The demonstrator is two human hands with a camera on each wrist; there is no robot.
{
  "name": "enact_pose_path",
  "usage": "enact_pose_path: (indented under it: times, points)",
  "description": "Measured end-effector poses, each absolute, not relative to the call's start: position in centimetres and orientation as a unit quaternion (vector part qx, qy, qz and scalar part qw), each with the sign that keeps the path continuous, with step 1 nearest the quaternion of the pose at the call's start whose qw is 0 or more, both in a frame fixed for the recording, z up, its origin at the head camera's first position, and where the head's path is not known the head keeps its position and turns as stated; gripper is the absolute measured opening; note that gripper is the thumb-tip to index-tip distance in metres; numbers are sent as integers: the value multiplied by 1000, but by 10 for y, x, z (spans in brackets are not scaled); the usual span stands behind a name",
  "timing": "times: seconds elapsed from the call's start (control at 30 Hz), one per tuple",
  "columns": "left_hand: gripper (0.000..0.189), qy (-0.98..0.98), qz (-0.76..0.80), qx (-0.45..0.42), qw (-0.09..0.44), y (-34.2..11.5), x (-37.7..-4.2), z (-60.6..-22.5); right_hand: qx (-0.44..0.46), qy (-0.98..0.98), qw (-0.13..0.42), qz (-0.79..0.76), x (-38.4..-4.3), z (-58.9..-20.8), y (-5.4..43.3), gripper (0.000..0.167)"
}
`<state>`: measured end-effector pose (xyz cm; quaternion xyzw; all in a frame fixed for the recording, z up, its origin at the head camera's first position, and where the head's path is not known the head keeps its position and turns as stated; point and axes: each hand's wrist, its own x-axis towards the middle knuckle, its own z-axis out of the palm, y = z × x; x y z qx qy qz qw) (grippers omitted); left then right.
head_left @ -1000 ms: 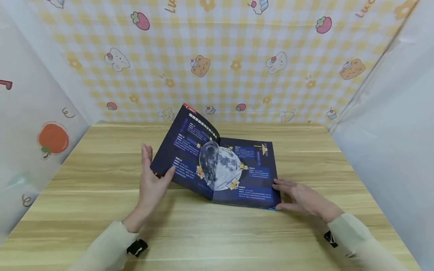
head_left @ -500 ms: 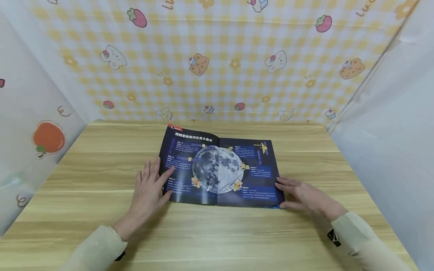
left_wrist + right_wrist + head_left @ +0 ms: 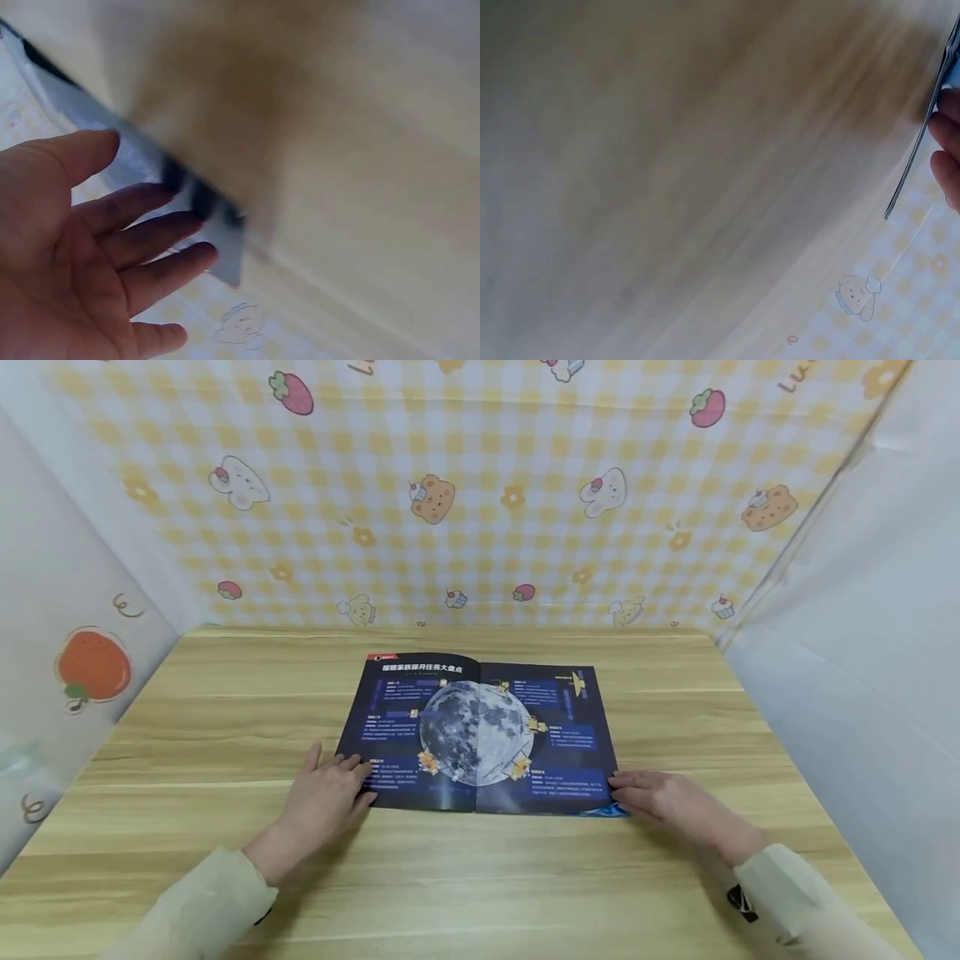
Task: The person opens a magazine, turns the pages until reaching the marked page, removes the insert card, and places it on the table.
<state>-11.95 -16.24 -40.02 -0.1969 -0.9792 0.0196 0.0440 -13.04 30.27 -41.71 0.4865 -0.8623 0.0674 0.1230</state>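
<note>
Legibly | magazine (image 3: pixel 480 735): "探月任务" | left fingers (image 3: pixel 169 277), right fingers (image 3: pixel 637 779) relaxed at edges

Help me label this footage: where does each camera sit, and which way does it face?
Head: worn on the head, facing forward and down at the open booklet on the table; left hand, right hand and both sleeves show.
Left wrist: on that wrist, facing the booklet's edge; the left palm, thumb and fingers show.
Right wrist: on that wrist, mostly facing blurred tabletop; only fingertips show, at the right edge.
Shared: both wrist views catch the booklet's edge and patterned backdrop.
</note>
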Motion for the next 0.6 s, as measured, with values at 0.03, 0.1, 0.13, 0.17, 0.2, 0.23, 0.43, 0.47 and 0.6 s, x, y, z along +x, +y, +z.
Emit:
enact_pose_path:
  times: [0.03, 0.1, 0.13, 0.17, 0.2, 0.23, 0.43, 0.47, 0.6]
  points:
    - [38, -979, 26, -197, 40, -160, -121, -398, 485, -864, 124, 63, -130, -416, 302, 18]
    - [39, -980, 24, -197, 24, -154, -123, -395, 477, -869, 118, 59, -128, -415, 301, 19]
    - [39, -979, 22, -200, 16, -150, -124, -393, 470, -873, 113, 59, -127, -414, 301, 19]
    - [41, -978, 15, -207, 10, -146, -125, -393, 464, -877, 106, 62, -127, -413, 300, 21]
    - [42, -976, 9, -216, 5, -141, -126, -392, 457, -881, 101, 65, -126, -413, 300, 22]
    - [44, -974, -2, -226, 2, -135, -127, -393, 451, -885, 96, 69, -126, -412, 299, 22]
    - [49, -950, -51, -309, -6, -87, -131, -397, 426, -896, 84, 88, -125, -412, 298, 22]
    - [49, -945, -56, -323, -10, -76, -132, -398, 424, -898, 83, 90, -125, -412, 298, 22]
    - [49, -922, -62, -381, -29, -30, -133, -402, 416, -901, 71, 96, -124, -412, 297, 23]
